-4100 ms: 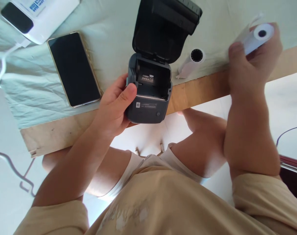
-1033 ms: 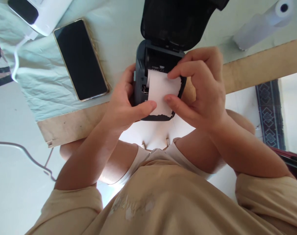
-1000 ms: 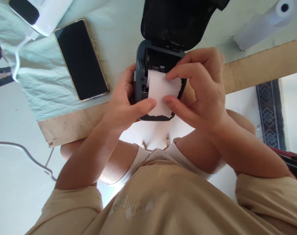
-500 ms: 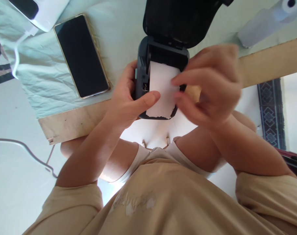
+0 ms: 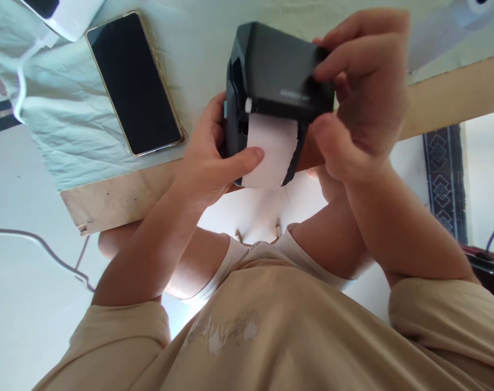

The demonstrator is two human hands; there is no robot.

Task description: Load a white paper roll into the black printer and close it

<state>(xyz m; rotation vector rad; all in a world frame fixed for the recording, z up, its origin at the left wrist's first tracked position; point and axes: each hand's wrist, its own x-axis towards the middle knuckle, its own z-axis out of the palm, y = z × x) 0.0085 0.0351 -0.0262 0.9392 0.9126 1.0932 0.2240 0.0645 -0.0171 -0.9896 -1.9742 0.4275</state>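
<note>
A dark portable label printer [image 5: 233, 117] is held at the table's near edge, its lid [image 5: 285, 73] swung down most of the way and still a little raised. White paper [image 5: 271, 149] comes out from under the lid toward me, with a ragged torn end. My left hand [image 5: 214, 155] wraps around the printer's left side, thumb pressed on the paper. On the right, the fingers of my right hand [image 5: 363, 89] grip the lid's right corner, with the thumb below it.
Left of the printer lies a smartphone [image 5: 135, 84] on the pale green cloth [image 5: 201, 32]. A white device [image 5: 73, 16] with a white cable [image 5: 20, 87] is at the upper left. A whitish translucent bottle-like object [image 5: 442, 32] lies at the upper right. The wooden table edge [image 5: 120, 195] runs in front.
My right hand has left the paper and moved up to the lid. The lid has swung from wide open down over the paper. My left hand keeps its hold.
</note>
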